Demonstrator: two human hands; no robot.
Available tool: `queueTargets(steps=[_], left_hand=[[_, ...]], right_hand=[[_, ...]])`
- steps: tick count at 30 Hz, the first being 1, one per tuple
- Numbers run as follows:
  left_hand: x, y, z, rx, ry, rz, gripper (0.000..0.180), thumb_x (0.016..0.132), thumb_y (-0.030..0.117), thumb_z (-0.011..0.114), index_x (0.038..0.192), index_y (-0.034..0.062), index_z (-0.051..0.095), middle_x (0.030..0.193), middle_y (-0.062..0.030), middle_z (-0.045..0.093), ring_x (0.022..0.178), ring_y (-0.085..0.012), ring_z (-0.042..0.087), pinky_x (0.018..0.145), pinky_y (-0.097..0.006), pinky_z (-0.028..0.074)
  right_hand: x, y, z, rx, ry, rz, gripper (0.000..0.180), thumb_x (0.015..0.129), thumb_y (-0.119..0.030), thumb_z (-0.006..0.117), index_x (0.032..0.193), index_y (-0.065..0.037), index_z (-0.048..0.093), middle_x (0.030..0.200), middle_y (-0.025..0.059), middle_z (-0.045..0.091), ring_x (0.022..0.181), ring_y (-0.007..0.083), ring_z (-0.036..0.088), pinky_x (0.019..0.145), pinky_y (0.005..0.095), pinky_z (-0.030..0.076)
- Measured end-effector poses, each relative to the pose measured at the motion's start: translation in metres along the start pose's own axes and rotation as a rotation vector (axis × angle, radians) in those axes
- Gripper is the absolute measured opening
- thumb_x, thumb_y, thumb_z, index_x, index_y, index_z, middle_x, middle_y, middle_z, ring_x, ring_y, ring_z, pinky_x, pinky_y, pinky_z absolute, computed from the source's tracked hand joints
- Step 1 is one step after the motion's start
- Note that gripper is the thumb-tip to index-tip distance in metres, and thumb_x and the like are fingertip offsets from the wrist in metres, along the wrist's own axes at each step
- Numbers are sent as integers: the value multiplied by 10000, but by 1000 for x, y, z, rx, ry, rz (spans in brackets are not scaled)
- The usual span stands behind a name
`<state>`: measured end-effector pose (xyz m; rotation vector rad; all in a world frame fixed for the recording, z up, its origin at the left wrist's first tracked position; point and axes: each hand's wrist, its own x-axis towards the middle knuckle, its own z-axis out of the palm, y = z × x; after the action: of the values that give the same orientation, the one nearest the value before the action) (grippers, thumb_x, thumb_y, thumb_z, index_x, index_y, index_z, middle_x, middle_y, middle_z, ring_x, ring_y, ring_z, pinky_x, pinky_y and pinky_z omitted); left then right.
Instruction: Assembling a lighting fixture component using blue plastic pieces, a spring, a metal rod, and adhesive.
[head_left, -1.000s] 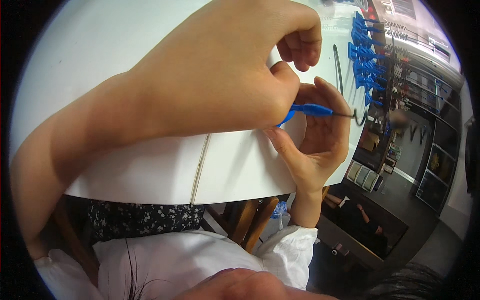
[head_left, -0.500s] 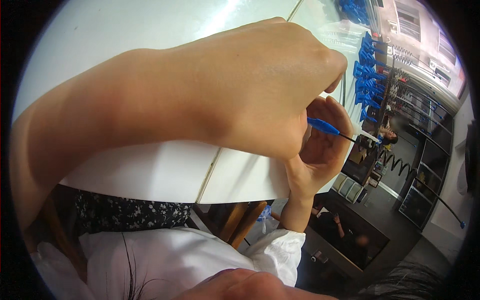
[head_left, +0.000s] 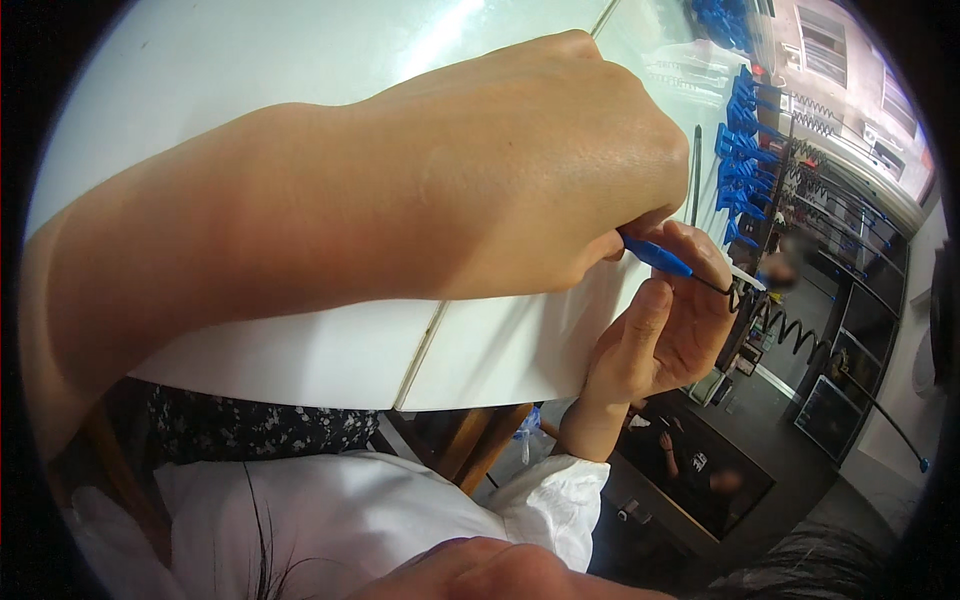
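The blue plug (head_left: 657,257) on the black coiled cord (head_left: 790,335) sits just past the near edge of the white bench (head_left: 300,350). My left hand (head_left: 520,170) pinches its blue sleeve from above, and my right hand (head_left: 665,330) cups it from below with fingers curled, likely to steady it. More blue plugs (head_left: 745,150) lie farther back on the bench, well apart.
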<state>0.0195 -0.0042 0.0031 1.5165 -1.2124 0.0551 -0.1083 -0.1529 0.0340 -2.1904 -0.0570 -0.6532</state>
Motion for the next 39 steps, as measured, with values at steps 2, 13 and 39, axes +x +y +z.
queueTargets(steps=[2, 13, 39], left_hand=[[7, 2, -1, 42, 93, 88, 89, 663, 41, 657, 738, -6, 666, 672, -176, 629, 676, -321, 641, 649, -363, 502], [22, 16, -24, -117, -352, -269, 81, 658, 26, 623, 722, 27, 672, 634, -144, 619, 664, -290, 621, 721, -352, 456], [14, 2, -2, -94, -194, -124, 90, 616, 16, 593, 677, 1, 657, 612, -183, 598, 629, -322, 621, 624, -366, 486]], right_hand=[[-2, 4, 0, 46, -19, -10, 312, 823, 9, 589, 1111, 93, 501, 1093, 210, 527, 951, 280, 600, 827, 366, 514], [-3, -1, 5, -16, 79, 38, 204, 852, -47, 615, 1024, 46, 555, 1023, 185, 612, 949, 228, 589, 863, 330, 459], [-4, 2, -1, 9, 34, 47, 171, 853, 3, 587, 1015, 47, 555, 1012, 207, 598, 933, 247, 596, 813, 361, 521]])
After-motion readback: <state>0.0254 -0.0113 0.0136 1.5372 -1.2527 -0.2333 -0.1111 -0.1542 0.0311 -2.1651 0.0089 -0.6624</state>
